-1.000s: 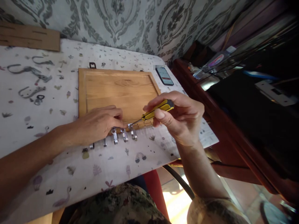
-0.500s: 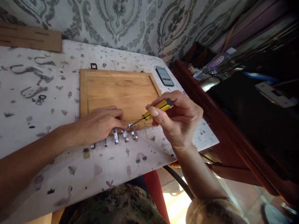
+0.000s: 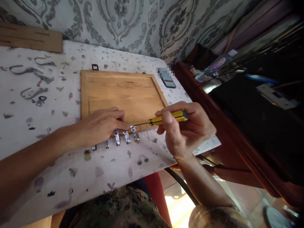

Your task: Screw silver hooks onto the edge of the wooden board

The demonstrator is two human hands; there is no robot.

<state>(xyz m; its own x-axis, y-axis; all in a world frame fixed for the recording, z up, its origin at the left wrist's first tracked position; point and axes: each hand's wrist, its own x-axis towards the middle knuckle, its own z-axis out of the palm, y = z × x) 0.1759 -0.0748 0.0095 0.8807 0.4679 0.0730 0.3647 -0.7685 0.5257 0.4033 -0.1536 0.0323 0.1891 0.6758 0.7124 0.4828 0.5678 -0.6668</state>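
Note:
In my right hand (image 3: 190, 129) is a yellow and black screwdriver (image 3: 168, 117), held between thumb and fingers with its shaft slanting left. Its tip meets the base of the rightmost metal hook (image 3: 135, 134) on the near edge of a framed wooden board (image 3: 118, 91). My left hand (image 3: 106, 125) lies closed over that same edge, thumb stretched right until its tip is beside this hook's base. Several similar hooks stand in a row along the edge, partly hidden under the left hand.
Loose metal hooks (image 3: 34, 92) lie on the patterned tablecloth (image 3: 78, 190) at the left. Behind them is a slotted brown cardboard piece (image 3: 47, 39). A phone (image 3: 168, 79) rests beyond the board's right corner. A dark red wooden desk (image 3: 201, 98) with a plastic bottle (image 3: 216, 66) stands at right.
My right hand has moved right and slightly down, and the screwdriver now slants at a flatter angle. My left hand and the board look unmoved.

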